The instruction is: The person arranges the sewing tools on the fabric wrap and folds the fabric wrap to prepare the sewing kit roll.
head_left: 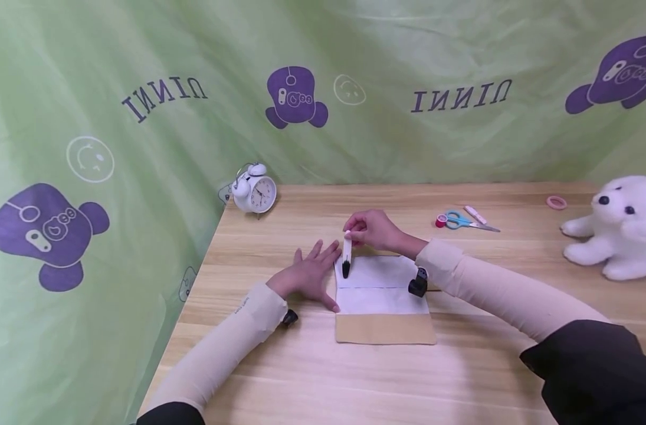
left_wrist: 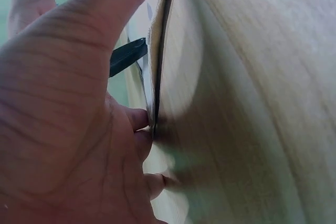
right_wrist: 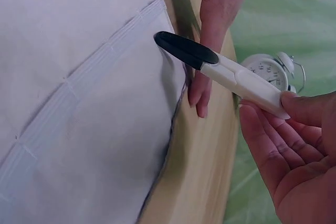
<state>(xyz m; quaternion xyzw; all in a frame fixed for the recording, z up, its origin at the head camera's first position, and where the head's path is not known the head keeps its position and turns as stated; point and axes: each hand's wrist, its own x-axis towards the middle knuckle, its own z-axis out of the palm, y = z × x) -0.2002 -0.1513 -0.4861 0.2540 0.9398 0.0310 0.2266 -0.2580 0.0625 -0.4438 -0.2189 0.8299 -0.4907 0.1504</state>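
Between thumb and fingertips, my right hand [head_left: 377, 229] pinches the end of a slim white tool [right_wrist: 242, 86] with a flat, rounded black tip [right_wrist: 184, 50]. It slants downward, its black end over the upper left part of a flat cloth piece [head_left: 381, 301], white with a tan band along the near side. A stitched strip [right_wrist: 84, 80] crosses the white part. My left hand [head_left: 308, 276] lies with fingers spread along the cloth's left edge, its thumb at that edge. In the left wrist view, the palm [left_wrist: 68, 124] hides much of the cloth.
A white alarm clock [head_left: 255, 192] stands at the far left corner. Toward the back right lie a red thread spool [head_left: 440, 221], blue-handled scissors [head_left: 461, 220], a small white stick [head_left: 475, 213] and a pink ring [head_left: 556, 202]. A white plush dog [head_left: 620, 230] sits at the right.
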